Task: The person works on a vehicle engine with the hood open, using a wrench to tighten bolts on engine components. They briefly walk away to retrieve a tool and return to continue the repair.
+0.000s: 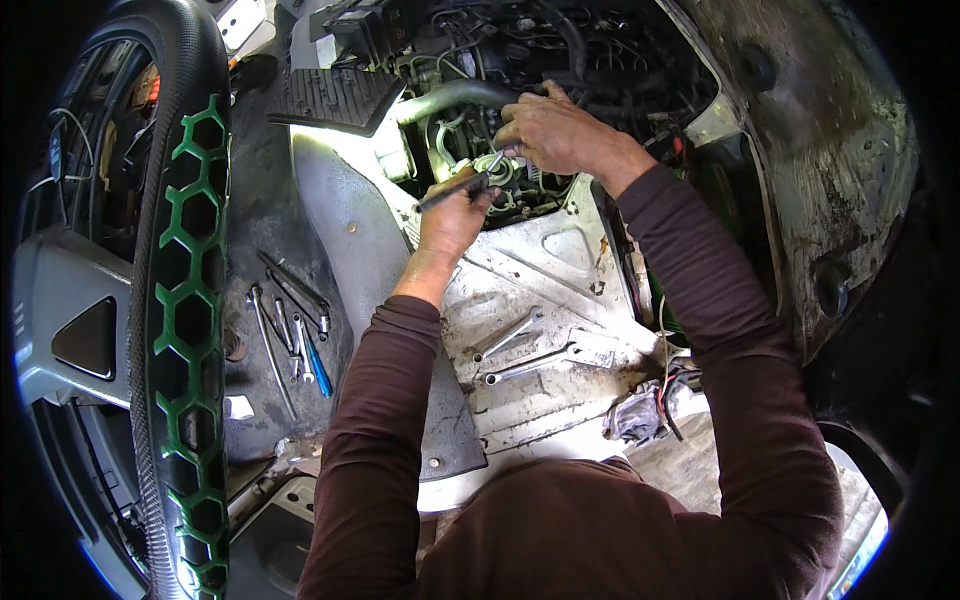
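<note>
Black tool [466,187] in its closed grip, the left hand [455,224] is at the exposed engine [600,75]; whether the right hand [562,132] grips anything I can't tell. Access looks done, work inside unfinished.

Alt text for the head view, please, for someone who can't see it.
Two bare hands work over an engine bay: the left hand holds a slim dark object, the right hand is just beyond it. Two wrenches lie on a pale panel near the centre; more hand tools lie at left, beside a steering wheel with green trim.
</note>
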Demonstrator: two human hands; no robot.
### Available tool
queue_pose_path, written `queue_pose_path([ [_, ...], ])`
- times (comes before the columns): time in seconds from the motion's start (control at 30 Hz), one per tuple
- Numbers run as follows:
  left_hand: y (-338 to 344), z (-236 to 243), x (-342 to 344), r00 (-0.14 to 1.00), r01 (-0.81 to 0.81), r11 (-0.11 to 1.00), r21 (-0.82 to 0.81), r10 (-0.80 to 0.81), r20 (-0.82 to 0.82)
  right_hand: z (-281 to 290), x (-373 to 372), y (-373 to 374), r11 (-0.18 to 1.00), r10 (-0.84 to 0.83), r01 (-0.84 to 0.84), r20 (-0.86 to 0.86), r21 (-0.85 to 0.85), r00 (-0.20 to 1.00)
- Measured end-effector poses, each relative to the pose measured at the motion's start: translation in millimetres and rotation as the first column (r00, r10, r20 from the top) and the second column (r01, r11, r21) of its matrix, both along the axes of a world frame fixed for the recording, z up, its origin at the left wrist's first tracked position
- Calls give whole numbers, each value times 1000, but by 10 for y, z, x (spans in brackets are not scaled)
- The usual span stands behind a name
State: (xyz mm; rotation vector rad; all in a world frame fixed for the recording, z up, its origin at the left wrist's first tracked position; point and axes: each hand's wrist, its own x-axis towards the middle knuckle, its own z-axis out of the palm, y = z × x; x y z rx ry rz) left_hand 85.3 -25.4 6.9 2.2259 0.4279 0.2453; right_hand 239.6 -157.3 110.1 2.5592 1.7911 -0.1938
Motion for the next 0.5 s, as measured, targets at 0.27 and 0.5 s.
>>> queue_pose_path([
  [0.27,87,119,-27,995,57,998,11,-56,-86,7,-34,106,998,54,-54,8,21,999],
  [0.5,135,187,40,963,116,993,26,-106,-246,-36,-142,-6,995,-97,97,22,-4,995],
])
